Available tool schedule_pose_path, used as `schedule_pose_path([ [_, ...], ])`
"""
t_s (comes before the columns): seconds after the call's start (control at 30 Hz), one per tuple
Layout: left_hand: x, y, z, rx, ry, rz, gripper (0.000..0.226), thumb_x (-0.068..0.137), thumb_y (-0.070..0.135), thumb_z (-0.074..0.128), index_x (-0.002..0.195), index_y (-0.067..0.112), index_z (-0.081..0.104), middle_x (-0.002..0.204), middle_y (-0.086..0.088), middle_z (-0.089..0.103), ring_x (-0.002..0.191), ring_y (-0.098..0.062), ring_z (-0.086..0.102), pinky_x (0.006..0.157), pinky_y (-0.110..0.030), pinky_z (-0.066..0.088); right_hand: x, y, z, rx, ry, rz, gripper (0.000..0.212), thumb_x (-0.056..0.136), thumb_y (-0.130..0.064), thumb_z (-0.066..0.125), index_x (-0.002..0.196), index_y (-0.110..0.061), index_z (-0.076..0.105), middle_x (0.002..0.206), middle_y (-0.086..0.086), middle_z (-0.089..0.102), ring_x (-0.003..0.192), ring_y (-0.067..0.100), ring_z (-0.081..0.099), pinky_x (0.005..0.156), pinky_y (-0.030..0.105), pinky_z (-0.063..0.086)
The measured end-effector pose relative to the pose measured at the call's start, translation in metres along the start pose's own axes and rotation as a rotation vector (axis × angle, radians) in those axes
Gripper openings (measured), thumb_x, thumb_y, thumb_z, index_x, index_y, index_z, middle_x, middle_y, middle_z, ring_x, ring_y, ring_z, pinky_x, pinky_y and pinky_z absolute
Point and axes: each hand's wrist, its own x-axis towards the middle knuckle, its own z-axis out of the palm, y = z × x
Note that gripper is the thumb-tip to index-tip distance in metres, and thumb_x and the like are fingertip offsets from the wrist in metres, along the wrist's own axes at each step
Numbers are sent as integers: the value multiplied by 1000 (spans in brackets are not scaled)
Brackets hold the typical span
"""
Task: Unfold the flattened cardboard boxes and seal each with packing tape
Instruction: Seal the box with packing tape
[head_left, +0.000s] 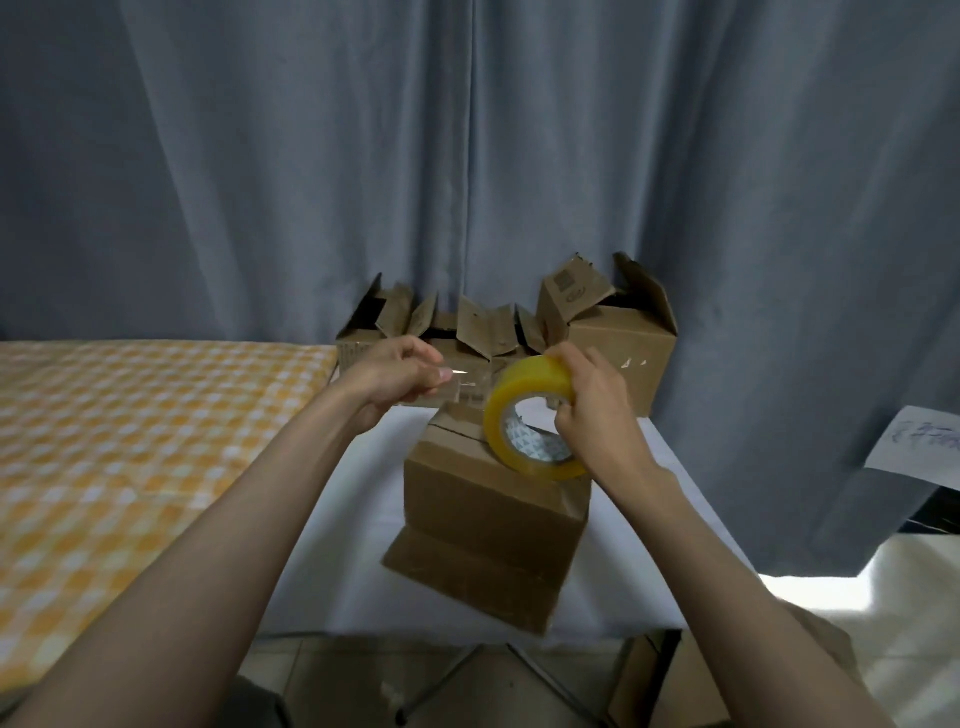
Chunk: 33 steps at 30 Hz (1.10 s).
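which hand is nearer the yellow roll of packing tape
Right. The right hand grips the yellow roll of packing tape; the left hand is apart to its left, pinching the pulled-out clear strip.

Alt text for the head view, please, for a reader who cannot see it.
A person's right hand holds a yellow tape roll above a closed cardboard box on a white table, while the left hand pulls out a clear strip. Open-flapped boxes stand behind, before a grey curtain.
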Motion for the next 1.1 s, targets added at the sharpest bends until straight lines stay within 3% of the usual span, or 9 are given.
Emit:
schedule_pose_path([
  [0.1,7,0,-13,-8,5,-3,17,88,4,71,102,9,62,86,-4,64,68,-10,59,55,-14,47,2,-6,2,-31,-29,-26,59,81,5,61,131,-26,53,116,6,55,107,26,52,83,37,48],
  [0.2,14,-13,-22,22,35,-28,20,88,4,71,106,8,63,86,-5,65,70,-11,59,63,-20,49,-5,-6,3,69,-38,32,64,82,3,63,135,-28,46,120,2,56,110,22,54,84,36,50],
  [0.37,17,-52,-23,-50,-2,-134,18,91,7,67,108,10,62,98,-10,62,78,-14,55,67,-25,44,-31,4,23,393,-61,288,32,89,-21,67,112,-25,44,97,-1,58,89,14,60,67,25,50],
  [0.57,18,-73,-18,-205,-21,-206,17,94,6,64,110,10,61,91,-6,58,76,-12,52,60,-22,42,-36,8,33,507,-52,259,31,91,-28,68,111,-32,45,98,-5,62,90,9,62,72,26,54],
  [0.67,19,-82,-15,-227,-27,-256,18,96,4,60,114,6,61,93,-6,59,72,-11,53,56,-21,39,-34,7,32,539,-85,241,34,91,-34,69,116,-34,44,103,-12,61,94,4,62,69,18,53],
  [0.87,17,-90,-2,-187,-50,-283,13,98,2,53,100,10,63,82,-7,60,62,-11,50,55,-23,37,-34,8,35,563,-81,210,40,89,-37,69,121,-28,46,108,-8,61,96,4,63,68,14,53],
  [0.93,13,-89,-2,-158,-38,-264,13,97,9,59,109,13,63,87,-8,63,70,-14,55,61,-26,42,-35,9,36,568,-71,201,40,90,-36,69,121,-26,47,108,-7,62,96,4,64,68,14,53],
  [1.0,8,-90,0,-44,-11,-213,31,95,20,66,124,22,57,105,-5,61,93,-19,61,76,-31,49,-36,9,37,561,-63,197,39,90,-36,68,121,-26,47,108,-8,62,96,4,63,68,13,53],
  [1.1,-7,-90,9,278,251,8,39,88,12,73,124,22,63,122,-3,54,108,-21,57,89,-31,51,-37,10,38,566,-49,195,38,90,-37,68,120,-26,47,106,-11,61,95,4,64,67,13,53],
])
